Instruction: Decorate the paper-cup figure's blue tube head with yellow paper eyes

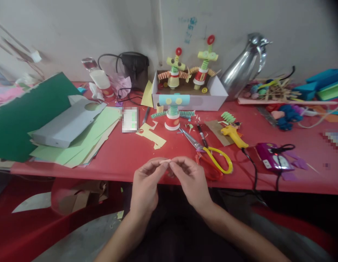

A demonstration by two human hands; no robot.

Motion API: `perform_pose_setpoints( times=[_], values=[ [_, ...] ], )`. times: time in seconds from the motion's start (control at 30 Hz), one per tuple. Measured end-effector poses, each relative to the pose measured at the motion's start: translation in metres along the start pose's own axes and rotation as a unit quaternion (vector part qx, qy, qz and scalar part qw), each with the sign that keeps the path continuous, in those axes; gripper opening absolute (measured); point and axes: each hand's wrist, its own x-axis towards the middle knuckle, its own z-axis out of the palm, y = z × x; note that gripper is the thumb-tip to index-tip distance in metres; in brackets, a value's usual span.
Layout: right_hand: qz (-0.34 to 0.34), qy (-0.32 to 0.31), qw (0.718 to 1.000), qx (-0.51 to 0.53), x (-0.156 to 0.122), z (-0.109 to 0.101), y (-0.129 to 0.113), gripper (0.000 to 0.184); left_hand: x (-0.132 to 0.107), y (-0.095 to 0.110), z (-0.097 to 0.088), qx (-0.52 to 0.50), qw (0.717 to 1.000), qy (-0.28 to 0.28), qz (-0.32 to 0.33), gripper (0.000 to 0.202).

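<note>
My left hand (145, 187) and my right hand (191, 182) meet at the near edge of the red table (117, 153). Both pinch a small pale strip of paper (165, 161) between thumb and fingertips. Just behind the hands stands a paper robot figure (173, 112) with a blue head, green spring arms and a red-banded cup body. Yellow-handled scissors (209, 153) lie right of my right hand. A yellow paper cut-out (150, 135) lies on the table ahead.
A white box (216, 98) holds two more paper figures. A yellow glue gun (234, 135), a purple device (269, 156), a steel jug (244, 71), a black bag (135, 67), and stacked green and grey sheets (62, 131) crowd the table.
</note>
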Motion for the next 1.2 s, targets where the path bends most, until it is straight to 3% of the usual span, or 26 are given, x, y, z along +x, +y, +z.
perform_pose_setpoints(
  times=[0.07,0.13,0.17,0.23,0.3,0.43,0.57,0.67,0.83,1.03,1.2],
  values=[
    [-0.067,-0.031,0.981,-0.18,0.004,-0.028,0.0,0.016,0.003,0.002,-0.004,-0.005,1.0,0.02,-0.003,0.017],
    [-0.121,-0.001,0.909,-0.4,0.007,-0.066,0.005,0.019,0.008,0.005,-0.009,-0.01,0.999,0.036,-0.013,0.02],
    [-0.116,0.005,0.868,-0.482,0.009,-0.085,0.009,0.023,0.01,0.006,-0.011,-0.012,0.999,0.039,-0.022,0.022],
    [-0.095,-0.043,0.816,-0.569,0.011,-0.118,0.02,0.035,0.013,0.007,-0.015,-0.018,0.998,0.038,-0.04,0.024],
    [-0.083,-0.092,0.797,-0.591,0.012,-0.136,0.029,0.038,0.015,0.007,-0.016,-0.03,0.997,0.032,-0.057,0.026],
    [-0.058,-0.101,0.813,-0.57,0.011,-0.139,0.027,0.041,0.016,0.006,-0.02,-0.044,0.996,0.018,-0.077,0.026],
    [0.007,-0.057,0.894,-0.444,-0.008,-0.125,-0.001,0.049,0.016,0.007,-0.026,-0.044,0.997,0.01,-0.07,0.024],
    [0.014,-0.112,0.939,-0.325,-0.025,-0.109,-0.021,0.08,0.017,0.008,-0.027,-0.051,0.997,-0.001,-0.061,0.022],
    [0.061,-0.197,0.946,-0.249,-0.028,-0.087,-0.03,0.091,0.016,0.012,-0.022,-0.047,0.998,-0.012,-0.047,0.02],
    [0.083,-0.235,0.919,-0.307,-0.017,-0.079,-0.028,0.098,0.008,0.019,-0.022,-0.032,0.997,-0.048,-0.048,0.017],
    [0.076,-0.251,0.913,-0.311,-0.018,-0.08,-0.029,0.1,0.004,0.021,-0.022,-0.017,0.998,-0.049,-0.04,0.016]
  ],
)
